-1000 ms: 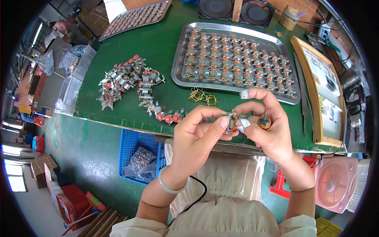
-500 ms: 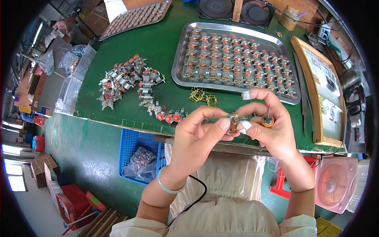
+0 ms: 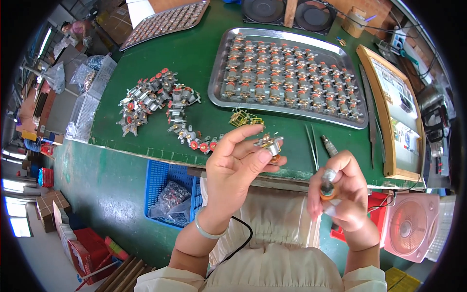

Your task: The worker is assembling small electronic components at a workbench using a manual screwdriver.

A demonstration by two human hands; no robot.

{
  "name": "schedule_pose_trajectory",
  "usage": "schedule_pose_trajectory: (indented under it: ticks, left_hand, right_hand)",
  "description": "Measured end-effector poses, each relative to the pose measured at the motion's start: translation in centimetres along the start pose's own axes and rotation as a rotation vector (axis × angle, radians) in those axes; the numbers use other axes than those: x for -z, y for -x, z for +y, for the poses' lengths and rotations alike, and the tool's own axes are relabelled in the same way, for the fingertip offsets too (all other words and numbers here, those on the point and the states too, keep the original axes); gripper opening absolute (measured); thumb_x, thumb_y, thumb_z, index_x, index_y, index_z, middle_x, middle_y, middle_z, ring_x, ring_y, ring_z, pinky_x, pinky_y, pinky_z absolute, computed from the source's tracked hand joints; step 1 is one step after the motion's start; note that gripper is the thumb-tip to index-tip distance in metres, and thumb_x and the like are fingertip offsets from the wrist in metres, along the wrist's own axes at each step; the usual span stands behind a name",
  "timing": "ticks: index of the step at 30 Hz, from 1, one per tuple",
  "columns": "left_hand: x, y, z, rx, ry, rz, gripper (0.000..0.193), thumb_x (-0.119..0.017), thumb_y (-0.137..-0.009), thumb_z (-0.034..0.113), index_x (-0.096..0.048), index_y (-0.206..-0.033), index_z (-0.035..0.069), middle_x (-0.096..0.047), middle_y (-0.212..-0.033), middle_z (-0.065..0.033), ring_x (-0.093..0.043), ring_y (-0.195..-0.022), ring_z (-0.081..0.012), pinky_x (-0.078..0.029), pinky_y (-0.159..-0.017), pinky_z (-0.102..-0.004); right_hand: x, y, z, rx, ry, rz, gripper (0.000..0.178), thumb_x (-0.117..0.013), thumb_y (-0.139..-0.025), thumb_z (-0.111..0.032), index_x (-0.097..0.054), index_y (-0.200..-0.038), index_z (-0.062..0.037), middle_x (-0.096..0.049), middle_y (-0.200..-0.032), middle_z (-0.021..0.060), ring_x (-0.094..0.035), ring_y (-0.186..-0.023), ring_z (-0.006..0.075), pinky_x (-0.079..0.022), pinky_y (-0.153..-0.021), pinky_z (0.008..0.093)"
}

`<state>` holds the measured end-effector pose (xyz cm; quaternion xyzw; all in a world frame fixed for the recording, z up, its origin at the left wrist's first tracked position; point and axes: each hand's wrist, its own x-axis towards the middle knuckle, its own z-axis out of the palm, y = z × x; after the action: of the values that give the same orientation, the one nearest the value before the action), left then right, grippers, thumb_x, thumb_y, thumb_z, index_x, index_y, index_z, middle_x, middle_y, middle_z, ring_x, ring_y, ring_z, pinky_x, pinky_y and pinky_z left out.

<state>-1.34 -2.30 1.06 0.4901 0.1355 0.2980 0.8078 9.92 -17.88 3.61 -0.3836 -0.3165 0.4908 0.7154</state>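
Note:
My left hand [image 3: 236,158] is closed, pinching a small silver metal part with brass fittings [image 3: 272,145] between thumb and fingers, over the table's front edge. Apart from it, to the right, is my right hand [image 3: 343,192], smeared by motion. It is curled round a small screwdriver with an amber handle [image 3: 327,189]. White tape wraps some of its fingers. Several bent brass wire frames [image 3: 243,118] lie just beyond my left hand. Beyond my right hand are slim metal tweezers [image 3: 312,145] and a dark, pen-like tool [image 3: 329,145].
A steel tray [image 3: 214,92] holds rows of similar parts with orange discs. Loose parts [image 3: 146,100] are heaped at left, trailing toward my left hand. A wooden frame [image 3: 382,112] stands at right. Below are a blue crate [image 3: 154,190] and a pink fan [image 3: 406,226]. Another person [image 3: 80,29] is far left.
My right hand has left the metal part and moved down and right with the screwdriver. My left hand keeps the part, now turned and more exposed. The tweezers and pen-like tool have come into sight.

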Motion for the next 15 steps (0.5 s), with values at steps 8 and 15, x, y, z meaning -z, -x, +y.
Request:
schedule_pose_trajectory:
  ticks: [8, 15]
  left_hand:
    - [-0.7, 0.3, -0.2, 0.012, 0.065, 0.075, 0.035, -0.050, -0.085, 0.007, -0.041, -0.118, 0.000, -0.056, -0.103, -0.0216, -0.063, -0.080, -0.0281, -0.055, -0.066, -0.0306]
    - [-0.9, 0.6, -0.3, 0.019, 0.030, 0.083, 0.036, -0.053, -0.085, 0.009, -0.041, -0.118, -0.001, -0.058, -0.101, -0.0207, -0.064, -0.078, -0.0270, -0.055, -0.065, -0.0304]
  right_hand:
    - [-7.5, -0.8, -5.1, 0.151, -0.564, 0.104, 0.033, -0.059, -0.074, -0.017, -0.036, -0.095, -0.0065, -0.048, -0.067, 0.0189, -0.048, -0.051, 0.0268, -0.042, -0.042, 0.0313]
    - [-9.1, -2.1, -2.3, 0.294, -0.428, 0.097, 0.022, -0.055, -0.078, -0.013, -0.041, -0.094, -0.0125, -0.044, -0.082, 0.0229, -0.047, -0.064, 0.0269, -0.043, -0.046, 0.0254]
